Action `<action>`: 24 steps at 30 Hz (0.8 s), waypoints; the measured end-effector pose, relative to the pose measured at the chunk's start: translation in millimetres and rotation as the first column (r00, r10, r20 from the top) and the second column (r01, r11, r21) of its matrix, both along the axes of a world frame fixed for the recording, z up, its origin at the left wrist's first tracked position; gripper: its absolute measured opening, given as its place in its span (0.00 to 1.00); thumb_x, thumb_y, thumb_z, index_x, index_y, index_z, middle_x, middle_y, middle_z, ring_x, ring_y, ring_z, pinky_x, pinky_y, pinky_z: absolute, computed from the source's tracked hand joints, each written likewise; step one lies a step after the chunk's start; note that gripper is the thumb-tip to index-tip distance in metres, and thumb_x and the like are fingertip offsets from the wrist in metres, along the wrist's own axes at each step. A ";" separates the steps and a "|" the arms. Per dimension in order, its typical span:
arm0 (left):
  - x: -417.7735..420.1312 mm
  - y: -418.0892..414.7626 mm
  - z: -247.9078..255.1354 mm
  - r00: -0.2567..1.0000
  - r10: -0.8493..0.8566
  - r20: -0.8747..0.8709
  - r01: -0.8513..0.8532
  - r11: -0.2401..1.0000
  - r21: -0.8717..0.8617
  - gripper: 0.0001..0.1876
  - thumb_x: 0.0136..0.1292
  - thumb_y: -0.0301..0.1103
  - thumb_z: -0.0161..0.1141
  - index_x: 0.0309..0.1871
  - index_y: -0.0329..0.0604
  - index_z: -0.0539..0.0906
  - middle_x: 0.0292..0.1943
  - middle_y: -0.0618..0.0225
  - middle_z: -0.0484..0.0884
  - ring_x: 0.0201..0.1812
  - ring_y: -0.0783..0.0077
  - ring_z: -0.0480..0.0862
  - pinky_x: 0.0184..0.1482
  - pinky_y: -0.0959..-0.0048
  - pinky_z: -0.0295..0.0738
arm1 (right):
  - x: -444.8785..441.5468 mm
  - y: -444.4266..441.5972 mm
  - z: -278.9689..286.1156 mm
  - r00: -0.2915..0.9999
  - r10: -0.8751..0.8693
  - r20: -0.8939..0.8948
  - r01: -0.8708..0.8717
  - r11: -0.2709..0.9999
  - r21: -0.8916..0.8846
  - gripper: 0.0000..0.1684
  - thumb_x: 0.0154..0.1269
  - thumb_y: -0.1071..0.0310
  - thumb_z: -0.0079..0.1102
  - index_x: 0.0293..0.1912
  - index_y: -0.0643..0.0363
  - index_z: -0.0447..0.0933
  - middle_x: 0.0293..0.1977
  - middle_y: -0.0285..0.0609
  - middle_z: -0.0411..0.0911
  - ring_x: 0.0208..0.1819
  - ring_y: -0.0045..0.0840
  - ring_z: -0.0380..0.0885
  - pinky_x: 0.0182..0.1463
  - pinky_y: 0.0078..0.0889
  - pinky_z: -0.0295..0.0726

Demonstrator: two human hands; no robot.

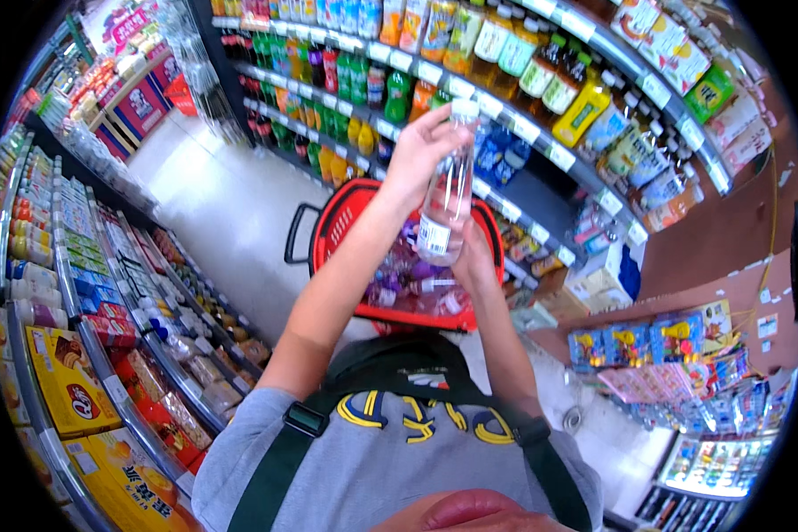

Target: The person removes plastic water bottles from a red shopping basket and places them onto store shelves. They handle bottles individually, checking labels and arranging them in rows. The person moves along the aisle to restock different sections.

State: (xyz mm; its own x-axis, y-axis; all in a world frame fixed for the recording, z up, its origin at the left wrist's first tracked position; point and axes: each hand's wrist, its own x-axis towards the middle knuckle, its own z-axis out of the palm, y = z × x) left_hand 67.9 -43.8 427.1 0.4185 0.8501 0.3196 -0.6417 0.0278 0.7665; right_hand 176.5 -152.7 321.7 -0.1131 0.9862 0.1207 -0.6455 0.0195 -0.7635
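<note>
A clear plastic bottle [453, 193] with a white cap is held before my chest, over a red shopping basket [366, 310]. Its white label carries a barcode and faces me near the base. My left hand [424, 149] grips the upper part, fingers just below the cap. Around the lower part, my right hand [477, 256] supports the bottle from the right side; some of its fingers show only through the clear plastic. Beneath, the basket contains several bottles [399, 276] with purple labels or contents, partly covered by my hands and forearms.
Curved-looking drink shelves [432, 70] rise ahead, with a dark gap [545, 176] on a lower tier. Packaged-food shelves [116, 386] line the left. Pale floor [226, 199] runs between them. At right are hanging toy packs [632, 342] and a lit cooler [718, 465].
</note>
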 end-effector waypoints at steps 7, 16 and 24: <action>28.1 4.7 -100.8 0.999 0.028 -0.020 -0.032 0.966 -0.256 0.20 0.60 0.22 0.60 0.57 0.34 0.74 0.47 0.61 0.82 0.41 0.76 0.81 0.43 0.77 0.77 | 20.3 -0.1 -25.6 0.814 -0.074 0.576 0.150 0.985 -0.085 0.27 0.60 0.66 0.62 0.56 0.65 0.67 0.48 0.44 0.77 0.50 0.28 0.77 0.57 0.31 0.72; 141.6 -65.8 -157.2 0.802 0.405 -0.439 -0.386 0.912 0.137 0.25 0.42 0.18 0.68 0.49 0.40 0.78 0.40 0.66 0.79 0.44 0.70 0.76 0.47 0.73 0.71 | 118.0 -9.3 -115.2 0.200 -0.245 0.949 0.434 0.890 0.138 0.27 0.53 0.68 0.66 0.53 0.60 0.70 0.48 0.44 0.75 0.50 0.33 0.74 0.55 0.35 0.71; 187.1 -102.7 -196.6 0.741 0.317 -0.592 -0.126 0.931 0.341 0.36 0.41 0.24 0.71 0.59 0.39 0.71 0.57 0.54 0.71 0.59 0.53 0.70 0.62 0.61 0.63 | 236.6 -21.7 -148.1 0.187 -0.421 0.888 0.492 0.822 0.286 0.34 0.43 0.75 0.73 0.53 0.59 0.69 0.46 0.43 0.72 0.49 0.33 0.72 0.56 0.33 0.70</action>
State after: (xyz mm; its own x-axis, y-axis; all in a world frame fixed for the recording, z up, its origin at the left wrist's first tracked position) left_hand 255.1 -146.4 230.4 0.4140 0.8675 0.2757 0.0268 -0.3144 0.9489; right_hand 413.1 -174.5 173.6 0.3612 0.9049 0.2251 0.5380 -0.0051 -0.8429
